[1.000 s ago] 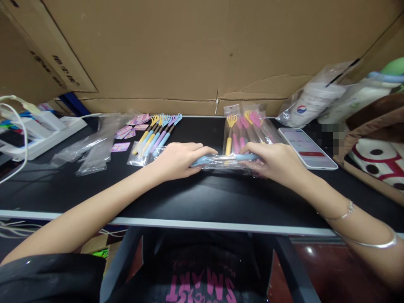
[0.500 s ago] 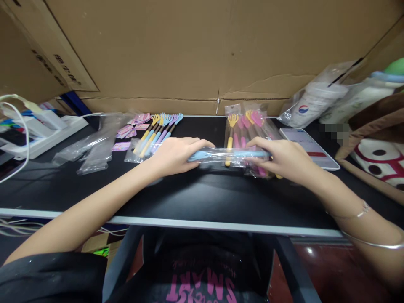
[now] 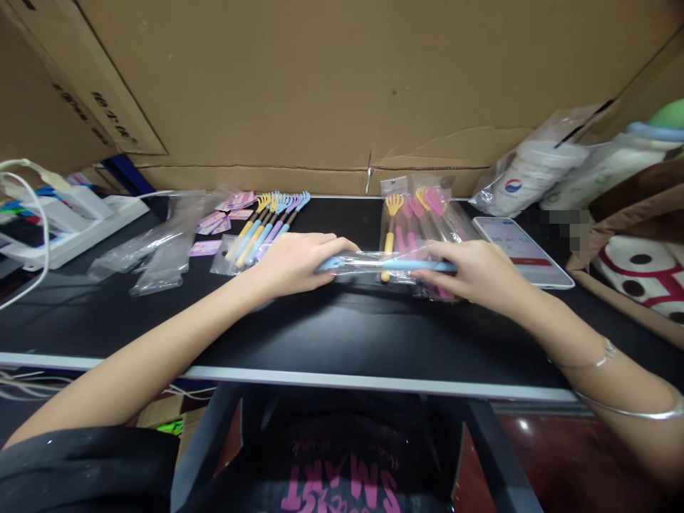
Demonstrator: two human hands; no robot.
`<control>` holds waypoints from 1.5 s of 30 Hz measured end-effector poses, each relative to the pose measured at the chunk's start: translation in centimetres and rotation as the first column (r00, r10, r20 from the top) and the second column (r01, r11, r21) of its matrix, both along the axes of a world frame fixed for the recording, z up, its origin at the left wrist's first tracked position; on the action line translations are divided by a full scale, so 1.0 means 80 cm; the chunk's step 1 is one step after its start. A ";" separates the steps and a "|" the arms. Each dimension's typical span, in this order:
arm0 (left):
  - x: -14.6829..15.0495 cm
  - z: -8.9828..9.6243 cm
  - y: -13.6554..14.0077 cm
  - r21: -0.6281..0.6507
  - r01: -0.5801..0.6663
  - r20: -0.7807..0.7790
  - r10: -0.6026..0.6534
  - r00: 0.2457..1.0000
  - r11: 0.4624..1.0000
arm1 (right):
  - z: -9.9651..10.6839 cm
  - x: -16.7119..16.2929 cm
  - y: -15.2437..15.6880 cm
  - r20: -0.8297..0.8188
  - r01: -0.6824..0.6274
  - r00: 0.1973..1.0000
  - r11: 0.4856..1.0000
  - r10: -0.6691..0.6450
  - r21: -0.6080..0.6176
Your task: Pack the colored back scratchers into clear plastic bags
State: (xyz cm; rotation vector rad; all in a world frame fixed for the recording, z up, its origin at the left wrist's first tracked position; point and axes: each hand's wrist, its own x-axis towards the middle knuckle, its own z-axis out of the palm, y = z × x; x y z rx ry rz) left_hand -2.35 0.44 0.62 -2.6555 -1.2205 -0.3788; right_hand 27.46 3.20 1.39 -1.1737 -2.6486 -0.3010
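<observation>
A light blue back scratcher [image 3: 400, 264] in a clear plastic sleeve lies level between my hands above the black desk. My left hand [image 3: 299, 262] is closed around its head end, so the claw is mostly hidden. My right hand [image 3: 470, 267] pinches the handle end through or beside the sleeve; which one I cannot tell. Beyond my left hand lie several loose back scratchers [image 3: 272, 217] with yellow, blue and purple handles. Behind my right hand are several bagged back scratchers [image 3: 394, 221], yellow and pink.
Clear plastic sleeves [image 3: 165, 249] and small pink-purple cards [image 3: 214, 222] lie at the left, beside a white power strip [image 3: 101, 221]. To the right are a phone [image 3: 526, 249], a bagged cup [image 3: 539, 174] and a brown bag [image 3: 635, 192]. Cardboard [image 3: 320, 85] walls the back.
The back scratcher's handle shows more plainly now, with its metal middle visible. My right hand has shifted very slightly; my left hand stays nearly in place.
</observation>
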 end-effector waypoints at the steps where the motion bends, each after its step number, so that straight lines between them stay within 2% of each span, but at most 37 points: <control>1: 0.000 -0.001 0.000 0.003 0.012 0.001 -0.012 1.000 1.000 | -0.001 -0.002 -0.001 -0.004 -0.002 1.000 1.000 0.002 -0.002; 7: 0.003 -0.004 -0.001 0.010 0.055 0.013 -0.055 0.998 0.998 | -0.005 -0.006 -0.003 0.020 -0.016 1.000 0.999 0.016 0.030; 20: 0.004 -0.002 -0.004 0.027 0.065 -0.005 -0.065 0.998 0.998 | -0.004 -0.008 -0.005 0.048 -0.051 0.998 0.998 0.049 0.043; 45: 0.004 -0.005 -0.002 -0.023 0.104 -0.021 -0.104 0.994 0.994 | -0.003 -0.009 -0.005 0.077 -0.079 0.994 0.997 0.079 -0.006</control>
